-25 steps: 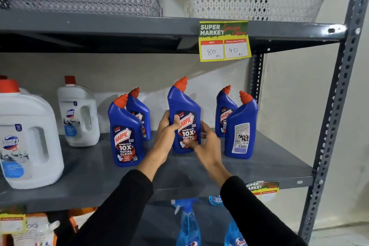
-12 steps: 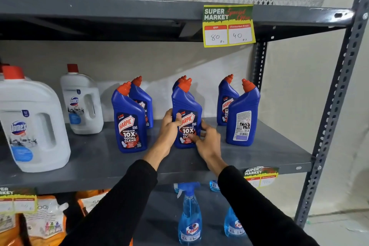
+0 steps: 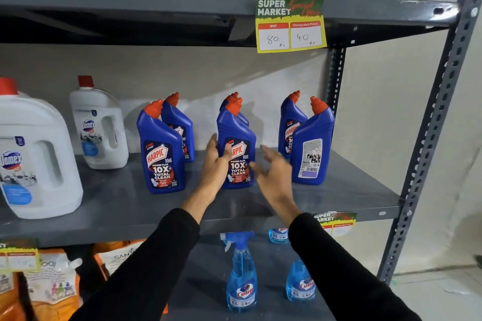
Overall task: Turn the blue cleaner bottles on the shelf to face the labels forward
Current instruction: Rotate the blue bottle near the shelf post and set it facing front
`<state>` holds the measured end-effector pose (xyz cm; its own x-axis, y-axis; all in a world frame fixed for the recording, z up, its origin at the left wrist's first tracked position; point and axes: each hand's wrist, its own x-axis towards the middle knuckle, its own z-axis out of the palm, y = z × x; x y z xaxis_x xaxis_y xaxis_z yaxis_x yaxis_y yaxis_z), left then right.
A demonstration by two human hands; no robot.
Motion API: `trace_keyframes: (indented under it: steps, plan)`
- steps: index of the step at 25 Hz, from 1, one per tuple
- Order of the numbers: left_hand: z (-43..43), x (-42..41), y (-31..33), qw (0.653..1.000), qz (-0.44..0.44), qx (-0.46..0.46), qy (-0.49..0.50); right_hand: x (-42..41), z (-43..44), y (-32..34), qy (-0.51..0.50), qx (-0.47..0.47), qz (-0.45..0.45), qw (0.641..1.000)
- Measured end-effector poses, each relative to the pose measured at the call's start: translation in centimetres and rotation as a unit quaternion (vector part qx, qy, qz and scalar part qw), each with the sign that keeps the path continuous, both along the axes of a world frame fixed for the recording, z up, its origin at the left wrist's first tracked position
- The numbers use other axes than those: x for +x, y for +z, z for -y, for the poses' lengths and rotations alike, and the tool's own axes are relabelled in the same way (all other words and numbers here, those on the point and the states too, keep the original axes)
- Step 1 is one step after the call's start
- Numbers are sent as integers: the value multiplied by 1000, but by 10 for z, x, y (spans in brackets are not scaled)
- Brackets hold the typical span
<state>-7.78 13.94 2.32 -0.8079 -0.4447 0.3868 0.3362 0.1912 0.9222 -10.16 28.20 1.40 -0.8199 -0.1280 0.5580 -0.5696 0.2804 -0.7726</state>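
Observation:
Several blue cleaner bottles with orange caps stand on the grey middle shelf (image 3: pixel 109 200). The middle front bottle (image 3: pixel 238 138) stands upright with its label forward; my left hand (image 3: pixel 216 164) is wrapped around its left side. My right hand (image 3: pixel 273 172) is open, blurred, just off that bottle's right side, fingers spread. The left front bottle (image 3: pixel 161 151) shows its front label. The right front bottle (image 3: pixel 313 148) shows its back label with a barcode. Three more blue bottles stand behind, partly hidden.
Two large white jugs (image 3: pixel 34 159) (image 3: pixel 100 125) stand at the left of the shelf. A yellow price tag (image 3: pixel 290 23) hangs from the shelf above, under two baskets. Light blue spray bottles (image 3: pixel 241 276) and orange pouches (image 3: pixel 52 284) fill the shelf below. A metal upright (image 3: pixel 438 117) bounds the right.
The middle bottle has been set down on the shelf with its label forward. My right hand has let go of it and moved to the right, fingers spread. The left hand stays on it.

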Motion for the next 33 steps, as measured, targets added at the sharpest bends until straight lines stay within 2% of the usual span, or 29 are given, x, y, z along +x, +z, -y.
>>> trace_keyframes:
  steps: [2,3,5,6,8,11,14,16,18,21,26,29,33]
  plan:
    - [-2,5,7,984,-68,-125,104,-2,-13,12,-49,-46,-83,994]
    - [-5,10,11,961,-123,-196,152,-2,-20,19,-58,-70,-117,989]
    - [-24,12,15,918,-211,-288,174,-4,-40,31,-77,-120,-169,975]
    - [-28,11,20,908,-227,-316,155,-7,-44,36,-89,-144,-174,970]
    - [-99,-17,16,920,-234,-310,59,-31,-114,29,-152,-157,-158,963]
    - [-114,-31,5,950,-191,-249,10,-43,-126,19,-163,-156,-95,970]
    - [-120,-50,-12,989,-76,-128,-14,-52,-131,3,-117,-97,7,988]
    - [-128,-64,-21,997,12,-68,-30,-61,-139,-8,-58,-78,88,991]
    - [-132,-73,-22,997,49,-55,-23,-67,-140,-13,14,-64,134,989]
    - [-136,-75,-22,996,50,-72,13,-72,-136,-12,27,-13,133,991]
    - [-142,-70,-13,996,1,-73,48,-71,-136,-4,33,-77,119,989]
    - [-147,-68,8,995,-65,-61,45,-70,-135,11,30,-115,62,991]
    - [-167,-60,30,982,-134,-99,84,-67,-136,27,-12,-115,-31,993]
